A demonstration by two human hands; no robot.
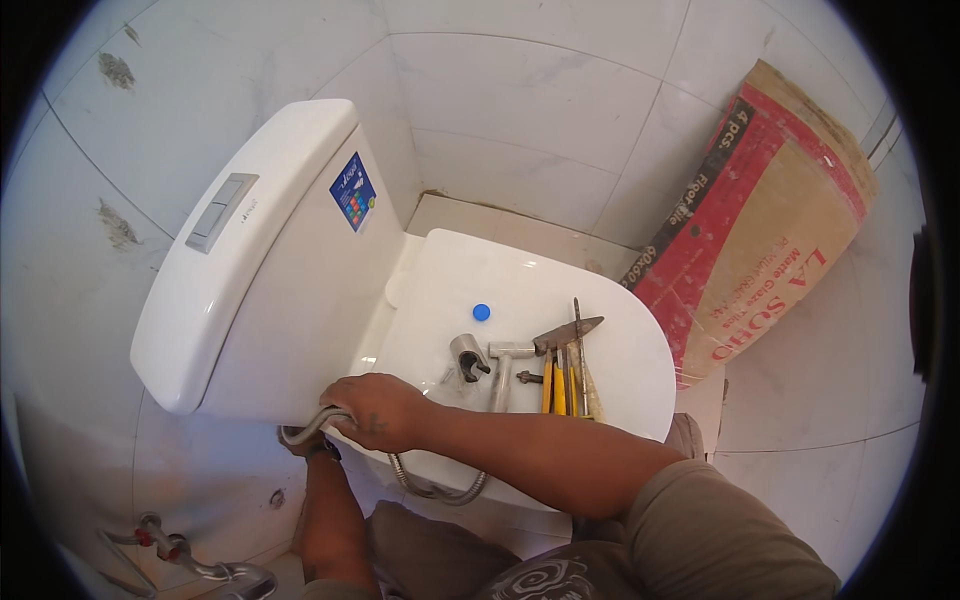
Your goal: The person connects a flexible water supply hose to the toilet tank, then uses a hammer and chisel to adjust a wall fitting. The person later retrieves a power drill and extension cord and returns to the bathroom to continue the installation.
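Clock positions from view centre. Flexible metal hose [470, 494]: looped between 6 and 7 o'clock. Right hand [385, 412]: between 7 and 8, fingers curled closed around the hose. Left hand [304, 446]: 8 o'clock, below the cistern, at the hose; partly hidden, grip cannot be told. Toilet lid [500, 268]: central, white, bearing yellow-handled tools [560, 388] and blue cap [481, 312]. Cistern [285, 290]: white, 9 o'clock. Carton [765, 215]: red-and-brown, between 2 and 3.

Glossy, faintly veined white wall tiles [540, 90], grey smears [116, 70] at left, beige floor [500, 225].
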